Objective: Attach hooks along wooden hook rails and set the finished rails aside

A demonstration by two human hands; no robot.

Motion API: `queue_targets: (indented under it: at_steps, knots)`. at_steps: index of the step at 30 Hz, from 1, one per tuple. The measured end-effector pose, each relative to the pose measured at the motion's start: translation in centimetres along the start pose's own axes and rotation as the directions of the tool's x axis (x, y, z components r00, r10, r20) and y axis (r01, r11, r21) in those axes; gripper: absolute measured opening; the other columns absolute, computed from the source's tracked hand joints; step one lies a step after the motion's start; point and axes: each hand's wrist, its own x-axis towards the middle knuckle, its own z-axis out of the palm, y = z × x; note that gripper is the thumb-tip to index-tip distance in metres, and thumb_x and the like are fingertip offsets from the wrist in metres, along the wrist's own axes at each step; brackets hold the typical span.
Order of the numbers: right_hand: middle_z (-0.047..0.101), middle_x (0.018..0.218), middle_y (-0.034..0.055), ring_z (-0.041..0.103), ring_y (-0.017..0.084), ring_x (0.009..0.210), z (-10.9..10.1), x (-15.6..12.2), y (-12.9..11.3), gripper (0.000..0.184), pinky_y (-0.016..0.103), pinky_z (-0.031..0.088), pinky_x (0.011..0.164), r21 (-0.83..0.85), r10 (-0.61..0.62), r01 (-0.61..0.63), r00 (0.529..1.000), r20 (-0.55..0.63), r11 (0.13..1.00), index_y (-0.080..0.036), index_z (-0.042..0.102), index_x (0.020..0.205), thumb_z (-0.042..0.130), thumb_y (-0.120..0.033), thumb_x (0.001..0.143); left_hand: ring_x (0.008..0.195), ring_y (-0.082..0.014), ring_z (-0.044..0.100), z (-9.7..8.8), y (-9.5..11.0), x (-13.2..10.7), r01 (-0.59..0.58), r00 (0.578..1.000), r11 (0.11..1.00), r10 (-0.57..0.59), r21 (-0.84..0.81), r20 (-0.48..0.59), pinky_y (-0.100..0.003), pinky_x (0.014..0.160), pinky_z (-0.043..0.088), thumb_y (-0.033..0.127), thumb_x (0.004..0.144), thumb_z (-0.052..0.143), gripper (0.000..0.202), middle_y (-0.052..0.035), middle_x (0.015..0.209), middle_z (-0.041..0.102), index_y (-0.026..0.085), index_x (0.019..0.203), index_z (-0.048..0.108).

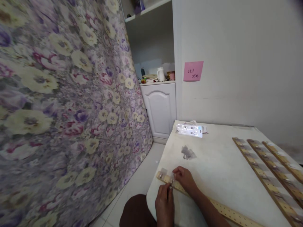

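A long pale wooden strip with rows of holes (227, 212) lies slantwise across the white table, partly under my right forearm. Near its far end sits a small metal clip with a clear plastic tab (163, 174). A second clear plastic tab (172, 178) stands on the strip between my hands. My left hand (164, 200) is closed at the strip's near edge, its fingertips pinched at the base of this tab; what they grip is too small to make out. From the other side, my right hand (185, 180) pinches the tab's upper part between thumb and finger.
A small pile of clear-tabbed clips (187, 152) lies beyond the strip. Farther back is a clear blister pack (189, 130). Several wooden strips fitted with tabs (265, 176) lie on the right. A floral curtain (71, 110) hangs left; a wall bounds the table's back.
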Motion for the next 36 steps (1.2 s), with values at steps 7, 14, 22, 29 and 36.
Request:
queue_targets:
  at_steps: [7, 14, 22, 29, 36]
  knots:
    - [0.064, 0.063, 0.0001, 0.059, 0.016, 0.063, -0.05, -0.19, -0.23, 0.017, 0.024, 0.042, 0.059, -0.057, -0.01, 0.01, 1.0, -0.005, 0.998, -0.018, 0.063, 0.079, 0.05, -0.022, 0.069, 0.085, -0.02, 0.063, 0.11, -0.34, -0.04, -0.028, 1.0, 1.0, 0.028, -0.013, -0.01, -0.032, 0.076, 0.052, 0.03, 0.089, 0.045, 0.024, -0.0077, 0.088, 0.065, 0.019, 0.099, 0.064]
    - [0.065, 0.065, 0.0, 0.058, 0.016, 0.063, 0.15, -0.3, -0.08, 0.017, 0.025, 0.042, 0.061, -0.122, -0.034, 0.031, 0.999, -0.019, 0.992, -0.019, 0.064, 0.079, 0.049, -0.023, 0.071, 0.084, -0.02, 0.062, -0.19, 0.19, -0.02, -0.029, 1.0, 0.999, 0.029, -0.025, 0.004, -0.032, 0.075, 0.052, 0.029, 0.089, 0.043, 0.024, -0.0082, 0.087, 0.065, 0.019, 0.097, 0.064]
    - [0.065, 0.066, -0.0002, 0.06, 0.015, 0.064, 0.17, -0.49, -0.52, 0.018, 0.024, 0.041, 0.06, -0.149, 0.011, -0.012, 1.0, -0.008, 0.989, -0.019, 0.063, 0.081, 0.06, -0.032, 0.069, 0.085, -0.0195, 0.063, -0.24, 0.24, 0.02, -0.014, 1.0, 0.999, 0.014, -0.03, -0.008, -0.032, 0.076, 0.052, 0.029, 0.088, 0.046, 0.023, -0.0074, 0.089, 0.066, 0.02, 0.098, 0.064]
    - [0.065, 0.067, -0.0014, 0.058, 0.015, 0.064, 0.05, -0.59, -0.81, 0.023, 0.024, 0.04, 0.062, -0.17, 0.038, -0.036, 0.999, 0.007, 0.985, -0.02, 0.063, 0.083, 0.066, -0.031, 0.063, 0.084, -0.0198, 0.064, -0.06, 0.02, 0.12, -0.016, 1.0, 1.0, 0.016, -0.017, -0.021, -0.032, 0.075, 0.053, 0.029, 0.087, 0.047, 0.023, -0.0069, 0.089, 0.066, 0.02, 0.096, 0.065]
    - [0.065, 0.072, -0.0016, 0.056, 0.014, 0.063, 0.13, -0.14, -0.85, 0.026, 0.023, 0.039, 0.061, -0.102, 0.093, -0.089, 0.995, 0.036, 0.991, -0.019, 0.062, 0.081, 0.07, -0.027, 0.058, 0.084, -0.019, 0.063, -0.26, 0.18, 0.31, -0.007, 1.0, 1.0, 0.007, -0.015, 0.0, -0.031, 0.076, 0.051, 0.025, 0.087, 0.046, 0.021, -0.0048, 0.088, 0.066, 0.022, 0.096, 0.064]
